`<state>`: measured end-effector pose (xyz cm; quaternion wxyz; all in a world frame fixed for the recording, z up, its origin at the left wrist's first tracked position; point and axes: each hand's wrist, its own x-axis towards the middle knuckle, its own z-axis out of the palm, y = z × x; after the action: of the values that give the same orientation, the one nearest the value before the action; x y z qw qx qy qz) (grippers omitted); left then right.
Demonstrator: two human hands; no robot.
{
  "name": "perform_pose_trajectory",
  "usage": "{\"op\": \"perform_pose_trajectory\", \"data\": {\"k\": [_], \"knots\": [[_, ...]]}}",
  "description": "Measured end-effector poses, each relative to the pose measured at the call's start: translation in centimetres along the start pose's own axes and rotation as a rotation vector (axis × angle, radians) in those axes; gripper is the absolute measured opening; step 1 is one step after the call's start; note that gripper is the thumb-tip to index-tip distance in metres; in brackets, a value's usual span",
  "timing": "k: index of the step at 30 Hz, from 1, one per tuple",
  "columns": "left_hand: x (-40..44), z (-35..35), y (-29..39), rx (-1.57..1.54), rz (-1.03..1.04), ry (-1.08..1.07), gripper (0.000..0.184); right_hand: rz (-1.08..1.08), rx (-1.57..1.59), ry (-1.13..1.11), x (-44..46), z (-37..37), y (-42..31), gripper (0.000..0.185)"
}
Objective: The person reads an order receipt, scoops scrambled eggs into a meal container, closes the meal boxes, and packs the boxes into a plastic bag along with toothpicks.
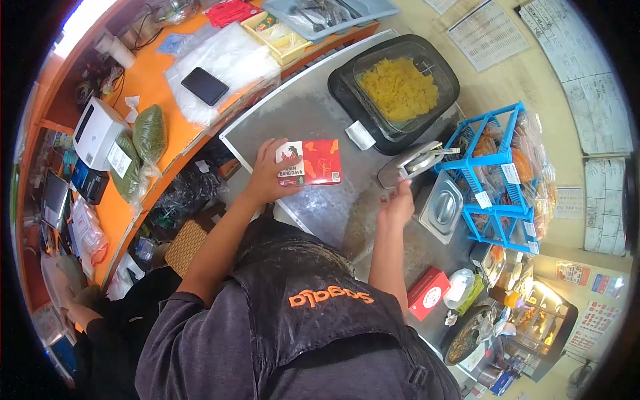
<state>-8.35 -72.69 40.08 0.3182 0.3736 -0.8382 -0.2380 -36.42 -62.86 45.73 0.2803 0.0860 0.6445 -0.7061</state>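
My left hand (264, 175) grips the left end of a small red and white cardboard food box (321, 162), its fingers over the near and far edges. The box is closed and sits over the steel counter (287, 120). My right hand (396, 205) is raised over the counter, fingers partly apart, just below a metal container (400, 168) with a utensil or lid (427, 157) on top. No held thing shows in it. Beside that hand is a lidded steel pan (441, 205). Beyond the box stands a glass dish of yellow food (399, 90) in a black warmer (340, 83).
A blue rack (481, 161) with bagged food stands at right. Another red box (428, 293) lies near my right forearm. The orange counter (157, 190) at left holds a phone (205, 86), a white printer (99, 133) and green bags (149, 137). Another person's hand (83, 301) is at lower left.
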Motion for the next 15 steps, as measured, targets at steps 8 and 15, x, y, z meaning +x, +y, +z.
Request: {"op": "perform_pose_trajectory", "data": {"k": [8,15], "knots": [[0.3,0.3,-0.3,-0.008,0.033,0.026,0.068,0.321,-0.048,-0.121,7.3,-1.8,5.7,0.022],[0.3,0.3,0.2,0.023,0.004,0.05,0.065,0.323,-0.15,-0.456,1.7,0.3,7.6,0.022]]}}
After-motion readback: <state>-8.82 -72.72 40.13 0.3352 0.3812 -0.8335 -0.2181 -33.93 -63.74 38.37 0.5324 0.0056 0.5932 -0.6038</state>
